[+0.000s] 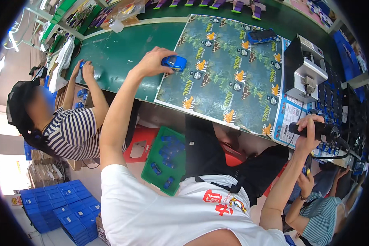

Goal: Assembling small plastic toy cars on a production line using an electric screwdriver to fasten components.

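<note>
A green bench ran across the scene, and a patterned sheet with animals and leaves covered its middle. A co-worker in a striped top sat at the left, both hands around a small blue piece over the bench. A second co-worker sat at the lower right, partly hidden by the wearer's right arm. Blue bins were stacked on the lower left. A green tray lay below the bench edge, near the wearer's legs, with several blue toy cars inside. A black-and-silver device stood by the sheet's right edge, and rows of blue pieces lay to its right.

The right hand was wrapped around a black tool, which it held near the sheet's lower right corner, below the device; a dark cable curved just under it. A dark-topped car rested on the sheet's upper right part, near the device and touched by neither hand. The left hand grasped a blue car between thumb and fingers at the sheet's left side. Whether that car touched the sheet, I could not tell.
</note>
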`<state>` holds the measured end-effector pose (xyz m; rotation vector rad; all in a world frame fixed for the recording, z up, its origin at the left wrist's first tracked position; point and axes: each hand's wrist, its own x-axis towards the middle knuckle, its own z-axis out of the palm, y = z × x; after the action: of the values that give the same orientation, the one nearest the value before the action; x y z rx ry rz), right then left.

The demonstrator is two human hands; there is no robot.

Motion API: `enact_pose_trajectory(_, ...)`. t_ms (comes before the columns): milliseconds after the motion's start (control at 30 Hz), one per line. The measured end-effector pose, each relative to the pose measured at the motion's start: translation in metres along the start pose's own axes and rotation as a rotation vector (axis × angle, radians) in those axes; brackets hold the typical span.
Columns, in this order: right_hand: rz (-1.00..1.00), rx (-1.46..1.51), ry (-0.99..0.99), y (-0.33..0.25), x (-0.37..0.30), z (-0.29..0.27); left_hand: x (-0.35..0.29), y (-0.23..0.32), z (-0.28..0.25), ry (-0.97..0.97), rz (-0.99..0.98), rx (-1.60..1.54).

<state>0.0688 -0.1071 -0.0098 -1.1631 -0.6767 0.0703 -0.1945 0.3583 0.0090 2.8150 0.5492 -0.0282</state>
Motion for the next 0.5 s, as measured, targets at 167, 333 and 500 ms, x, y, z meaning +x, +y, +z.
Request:
enact_pose_trajectory(167,-0.014,-0.069,0.055,-0.001,-0.005,0.003,-0.002,0.038,-0.005,-0.19,-0.057,-0.898)
enact_pose_trajectory(333,0.085,0.053,0.084,-0.02,-0.012,0.021,-0.025,0.111,0.069,-0.241,0.261,-1.959)
enact_pose_trajectory(500,0.29,0.101,-0.172,-0.03,-0.015,0.027,-0.029,0.179,0.1,-0.329,0.197,-2.289)
